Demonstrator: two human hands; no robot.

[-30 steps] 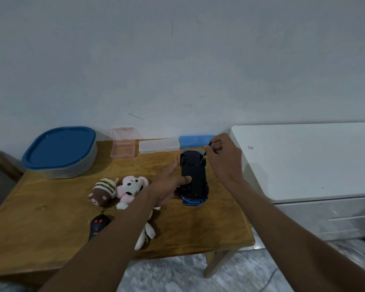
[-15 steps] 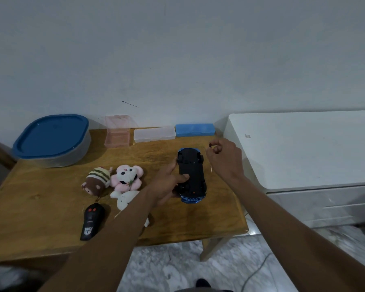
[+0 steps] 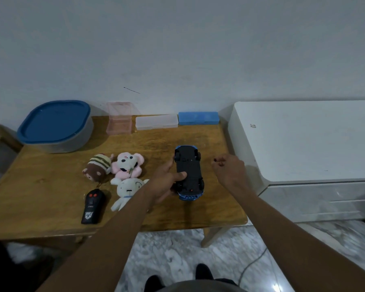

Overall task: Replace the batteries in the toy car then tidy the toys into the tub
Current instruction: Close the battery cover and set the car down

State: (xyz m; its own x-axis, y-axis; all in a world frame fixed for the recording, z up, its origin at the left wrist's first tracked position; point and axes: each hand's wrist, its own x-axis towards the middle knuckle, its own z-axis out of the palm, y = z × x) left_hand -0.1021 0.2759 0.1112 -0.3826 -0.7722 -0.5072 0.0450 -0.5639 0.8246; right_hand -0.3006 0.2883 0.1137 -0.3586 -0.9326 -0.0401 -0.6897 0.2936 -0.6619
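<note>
One toy car [image 3: 189, 172] lies upside down near the right end of the table [image 3: 51, 186]. Its flat black plastic underside faces up, four small wheels show, and a glossy blue shell edges both ends. The left hand [image 3: 167, 182] grasps it from the left side, with the thumb laid across the underside. The right hand [image 3: 230, 171] hovers just to the right of the car, apart from it. Its fingers are curled in, pinching a small dark object [image 3: 215, 160] whose kind I cannot tell.

Three soft plush toys sit in a cluster left of the car: a brown one with cream stripes [image 3: 98, 166], a fluffy pink one [image 3: 128, 165] and a white one [image 3: 130, 189]. One black remote [image 3: 92, 204], tapered in shape and with two red buttons, lies just left of the white plush.

Along the wall stand three small rectangular plastic boxes: a clear pink one [image 3: 120, 121] with its lid up, a frosted one [image 3: 156, 122] and a blue one [image 3: 198, 118]. One rounded grey tub [image 3: 80, 140] with a smooth blue lid [image 3: 53, 121] sits at the far left corner. The table is varnished wood; a white cabinet [image 3: 303, 140] stands just to its right
</note>
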